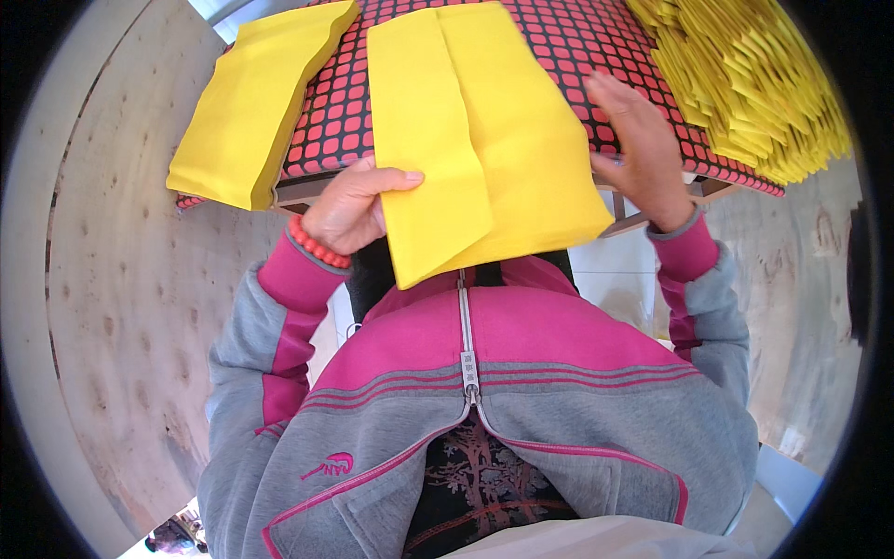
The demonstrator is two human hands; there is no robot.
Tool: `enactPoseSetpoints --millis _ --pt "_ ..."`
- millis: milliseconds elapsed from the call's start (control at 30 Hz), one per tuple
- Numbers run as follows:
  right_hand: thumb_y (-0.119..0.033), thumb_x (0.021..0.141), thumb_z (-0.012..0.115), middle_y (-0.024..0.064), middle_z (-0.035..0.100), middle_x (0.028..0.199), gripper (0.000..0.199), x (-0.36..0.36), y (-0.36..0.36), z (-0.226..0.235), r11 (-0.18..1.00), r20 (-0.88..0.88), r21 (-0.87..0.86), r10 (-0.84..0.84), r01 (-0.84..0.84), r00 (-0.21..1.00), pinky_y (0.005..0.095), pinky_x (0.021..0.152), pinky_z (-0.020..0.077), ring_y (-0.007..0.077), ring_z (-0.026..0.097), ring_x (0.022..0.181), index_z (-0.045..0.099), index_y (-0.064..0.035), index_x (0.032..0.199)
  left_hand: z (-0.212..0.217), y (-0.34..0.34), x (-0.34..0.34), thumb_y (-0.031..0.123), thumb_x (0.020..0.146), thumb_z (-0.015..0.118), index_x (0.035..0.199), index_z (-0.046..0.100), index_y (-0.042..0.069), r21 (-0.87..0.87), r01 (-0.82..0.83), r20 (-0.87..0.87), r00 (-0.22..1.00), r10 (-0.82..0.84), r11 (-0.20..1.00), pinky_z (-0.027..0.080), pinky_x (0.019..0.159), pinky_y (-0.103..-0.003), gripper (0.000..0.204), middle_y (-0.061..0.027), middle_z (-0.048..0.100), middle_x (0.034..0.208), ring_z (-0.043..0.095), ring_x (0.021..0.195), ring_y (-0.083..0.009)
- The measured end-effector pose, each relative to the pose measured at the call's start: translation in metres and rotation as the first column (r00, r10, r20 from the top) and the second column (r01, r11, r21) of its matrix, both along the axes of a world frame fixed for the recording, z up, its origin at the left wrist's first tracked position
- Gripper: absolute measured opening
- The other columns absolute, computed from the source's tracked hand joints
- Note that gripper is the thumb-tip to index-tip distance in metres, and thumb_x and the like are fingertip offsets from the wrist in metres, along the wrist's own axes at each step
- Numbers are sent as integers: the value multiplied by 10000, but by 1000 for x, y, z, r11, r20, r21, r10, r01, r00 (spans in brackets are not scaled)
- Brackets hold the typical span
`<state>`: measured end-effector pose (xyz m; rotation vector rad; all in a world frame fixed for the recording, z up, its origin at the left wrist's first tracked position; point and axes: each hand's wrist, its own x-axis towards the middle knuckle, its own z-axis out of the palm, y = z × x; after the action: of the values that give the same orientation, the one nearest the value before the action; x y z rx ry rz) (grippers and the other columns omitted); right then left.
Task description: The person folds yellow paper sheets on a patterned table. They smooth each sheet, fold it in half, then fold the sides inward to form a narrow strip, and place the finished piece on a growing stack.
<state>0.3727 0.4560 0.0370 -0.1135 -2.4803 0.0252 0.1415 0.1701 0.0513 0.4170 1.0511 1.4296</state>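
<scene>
Large yellow sheet [531, 154] in the left hand [348, 207]

On the cloth-covered table [331, 121], a stack of sheets [247, 116] lies at the left end and a heap of folded pieces [759, 88] at the far right, with a folded sheet [531, 149] between them, its near end reaching past the table's near edge toward the person's jacket [400, 335]. The left hand [354, 207] is at the sheet's lower left edge, thumb on top, below and right of the stack; the right hand [644, 154] is just beside the sheet's right edge, between it and the heap. A wooden panel [130, 270] stands left of the table.
</scene>
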Motion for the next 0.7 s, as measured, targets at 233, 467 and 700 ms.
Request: enactPoseSetpoints --millis 233,467,700 --pt "-135 885 612 116 650 1336 366 -35 -33 -13 900 -57 206 403 -384 914 408 1018 517 283 639 1224 659 -81 1244 20 33 -68 104 952 667 1436 504 -34 -112 344 -212 908 -360 932 548 1005 -341 529 -139 666 1332 682 1172 -215" --pt "-124 842 621 109 686 1196 331 -81 -85 -23 948 -83 140 300 -287 950 372 942 545 255 683 1097 655 -36 1160 56 135 -145 143 909 724 1352 595 -24 -510 322 -790 191 -582 798 548 922 -295 490 -70 720 1183 683 1032 -123" --pt "-109 830 620 126 679 1146 321 -109 -110 -22 982 -31 5 187 -187 982 374 896 561 269 690 1056 645 -20 1137 28 135 -121 149 915 663 1328 628 21 -258 216 -835 -539 -105 942 513 1012 -406 434 -178 681 1270 652 1159 -355"
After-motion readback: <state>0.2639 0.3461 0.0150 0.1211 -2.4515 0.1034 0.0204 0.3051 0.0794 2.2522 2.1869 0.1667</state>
